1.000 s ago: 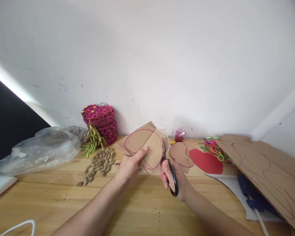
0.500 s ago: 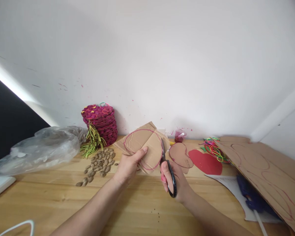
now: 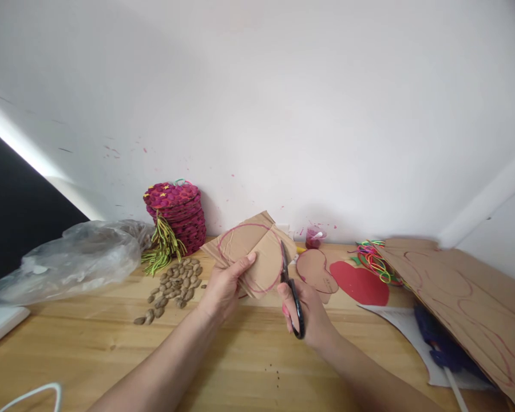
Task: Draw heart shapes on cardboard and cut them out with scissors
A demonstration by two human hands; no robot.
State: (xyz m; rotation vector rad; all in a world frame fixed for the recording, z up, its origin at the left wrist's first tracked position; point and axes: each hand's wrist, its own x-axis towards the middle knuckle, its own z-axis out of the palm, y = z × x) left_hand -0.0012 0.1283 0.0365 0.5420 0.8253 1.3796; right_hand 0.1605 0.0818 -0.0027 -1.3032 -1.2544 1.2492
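Observation:
My left hand [image 3: 224, 289] grips a brown cardboard piece [image 3: 249, 252] with a rounded shape drawn on it in red line, holding it tilted above the wooden table [image 3: 240, 366]. My right hand [image 3: 306, 317] is closed round the black handles of a pair of scissors [image 3: 290, 289]. The blades point up and bite into the cardboard's right edge along the red outline.
A stack of magenta round mats with green tassels [image 3: 175, 220], loose seeds [image 3: 174, 289] and a clear plastic bag [image 3: 68, 260] lie to the left. Right: a cut cardboard shape [image 3: 313, 269], a red shape [image 3: 360, 283], coloured rubber bands [image 3: 371, 257], a large marked cardboard sheet [image 3: 463, 303].
The scissors have moved slightly up and left along the red line. The cardboard has turned a little in my left hand.

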